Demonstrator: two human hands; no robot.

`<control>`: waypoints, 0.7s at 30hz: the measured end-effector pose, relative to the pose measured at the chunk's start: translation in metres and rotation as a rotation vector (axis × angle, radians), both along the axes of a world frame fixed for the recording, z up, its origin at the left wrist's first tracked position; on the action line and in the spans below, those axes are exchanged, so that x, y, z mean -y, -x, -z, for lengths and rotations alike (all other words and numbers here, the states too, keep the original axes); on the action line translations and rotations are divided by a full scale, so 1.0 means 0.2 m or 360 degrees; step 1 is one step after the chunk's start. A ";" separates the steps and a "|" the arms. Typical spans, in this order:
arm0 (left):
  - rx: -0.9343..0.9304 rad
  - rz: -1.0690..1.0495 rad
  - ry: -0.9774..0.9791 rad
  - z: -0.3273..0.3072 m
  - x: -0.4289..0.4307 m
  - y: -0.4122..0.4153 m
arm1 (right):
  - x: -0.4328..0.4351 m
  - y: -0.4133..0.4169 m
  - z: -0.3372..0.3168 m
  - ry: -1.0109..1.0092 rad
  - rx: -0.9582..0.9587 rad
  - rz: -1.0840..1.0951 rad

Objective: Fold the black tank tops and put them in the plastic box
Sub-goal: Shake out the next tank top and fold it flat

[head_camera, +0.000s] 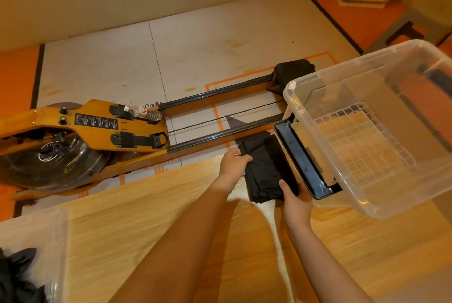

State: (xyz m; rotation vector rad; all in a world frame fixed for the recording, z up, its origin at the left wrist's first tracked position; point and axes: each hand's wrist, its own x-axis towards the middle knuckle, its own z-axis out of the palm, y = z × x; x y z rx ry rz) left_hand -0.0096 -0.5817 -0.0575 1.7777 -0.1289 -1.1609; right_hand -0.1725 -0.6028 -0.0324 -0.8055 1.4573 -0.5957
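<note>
Head view: folded black tank top (pixel 265 168) lies on wooden table (pixel 146 224), just beside clear plastic box (pixel 367 207), apparently staged for short lift over rim. Left hand (pixel 233 163) curls fingers over its far left edge. Right hand (pixel 294 201) pinches near edge, thumb on top; fingers underneath hidden, probably supporting fold so bundle holds shape. Box looks empty. More black garments (pixel 17 275) sit in second bin (pixel 60 231), lower left.

Warm dim light, wide-angle bending, soft blur.
</note>
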 end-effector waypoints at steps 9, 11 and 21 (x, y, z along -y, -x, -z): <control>-0.0160 -0.0136 0.0009 -0.04 -0.02 0.00 | 0.03 -0.06 -0.04 0.0004 0.0103 0.0194; -0.0161 -0.0114 0.0017 -0.07 -0.01 0.00 | 0.01 -0.05 -0.04 0.0053 0.0084 0.0203; -0.0185 -0.0023 -0.0015 -0.05 0.01 0.01 | -0.01 -0.02 -0.02 0.0210 -0.0041 0.0154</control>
